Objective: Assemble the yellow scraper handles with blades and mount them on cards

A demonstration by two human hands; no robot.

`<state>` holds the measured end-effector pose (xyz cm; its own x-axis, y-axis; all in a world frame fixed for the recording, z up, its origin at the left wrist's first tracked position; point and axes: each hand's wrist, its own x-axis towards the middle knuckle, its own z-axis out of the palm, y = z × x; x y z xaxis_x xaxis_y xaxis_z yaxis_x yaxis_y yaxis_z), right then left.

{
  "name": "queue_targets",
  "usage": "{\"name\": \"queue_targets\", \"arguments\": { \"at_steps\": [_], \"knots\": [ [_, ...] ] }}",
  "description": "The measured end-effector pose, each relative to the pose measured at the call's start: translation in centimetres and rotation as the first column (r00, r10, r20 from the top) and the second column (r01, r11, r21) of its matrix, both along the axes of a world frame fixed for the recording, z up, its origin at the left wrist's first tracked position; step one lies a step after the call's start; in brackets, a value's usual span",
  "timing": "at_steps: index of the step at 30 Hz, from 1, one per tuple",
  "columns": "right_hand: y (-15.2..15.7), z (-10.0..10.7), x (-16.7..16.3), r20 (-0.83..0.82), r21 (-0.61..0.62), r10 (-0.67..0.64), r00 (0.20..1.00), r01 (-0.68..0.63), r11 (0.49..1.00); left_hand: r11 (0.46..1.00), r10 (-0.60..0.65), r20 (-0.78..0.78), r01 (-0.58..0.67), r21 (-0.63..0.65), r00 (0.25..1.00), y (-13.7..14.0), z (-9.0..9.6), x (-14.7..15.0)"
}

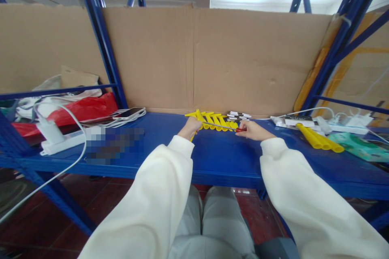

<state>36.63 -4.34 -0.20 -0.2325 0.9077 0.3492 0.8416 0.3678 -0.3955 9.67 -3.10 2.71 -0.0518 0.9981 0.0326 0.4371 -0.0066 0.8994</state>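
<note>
My right hand [255, 130] is closed round the red handle of a screwdriver [220, 126], whose long thin shaft points left toward my other hand. My left hand [190, 128] is closed on a small yellow plastic piece [192, 136], mostly hidden by the fingers. The shaft's tip reaches the left fingers; whether it touches the piece I cannot tell. Just behind both hands, a row of yellow funnel-shaped plastic pieces [215, 119] lies on the blue shelf [225, 158]. Several small black-and-white parts [238, 115] lie by the row's right end.
Cardboard [243, 60] walls the back. At left are a white power strip [63, 141], a red bag [88, 109] and a phone [130, 113] on white cables. Yellow tubes [319, 138], a green packet [358, 147] and chargers [352, 123] lie at right. Blue posts [106, 44] frame the shelf.
</note>
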Motion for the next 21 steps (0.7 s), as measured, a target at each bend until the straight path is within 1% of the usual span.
{"name": "queue_targets", "arguments": {
  "at_steps": [3,5,7,10,12,14,19,21],
  "knots": [
    [-0.42,0.21,0.05,-0.029,-0.155,0.079,0.996,-0.082,0.984,1.000,0.000,0.005,0.000,0.000,1.000,0.09,-0.06,-0.05],
    [-0.56,0.28,0.06,-0.048,-0.215,0.106,0.993,-0.114,0.970,1.000,-0.006,0.014,0.006,0.005,1.000,0.19,-0.14,-0.11],
    [-0.47,0.21,0.04,-0.056,-0.179,0.092,0.994,-0.100,0.979,1.000,-0.012,0.022,0.011,0.009,1.000,0.26,-0.21,-0.15],
    [-0.12,-0.12,-0.02,-0.053,-0.054,0.034,0.998,-0.037,0.998,1.000,-0.013,0.016,0.013,-0.003,1.000,0.30,-0.25,-0.15],
    [0.06,-0.35,-0.04,-0.050,-0.011,0.011,0.999,-0.011,1.000,1.000,-0.013,0.000,0.013,-0.009,1.000,0.32,-0.26,-0.12],
    [0.10,-0.49,0.00,-0.051,-0.019,0.008,0.999,-0.009,1.000,1.000,-0.016,-0.015,0.016,-0.009,1.000,0.34,-0.27,-0.10],
    [0.00,-0.38,0.32,-0.054,-0.163,0.086,0.995,-0.094,0.982,1.000,-0.003,-0.023,0.003,-0.014,1.000,0.40,-0.31,-0.10],
    [0.12,-0.38,0.45,-0.028,-0.141,0.109,0.994,-0.112,0.984,1.000,0.003,-0.021,-0.003,-0.019,1.000,0.34,-0.27,-0.09]
  ]
}}
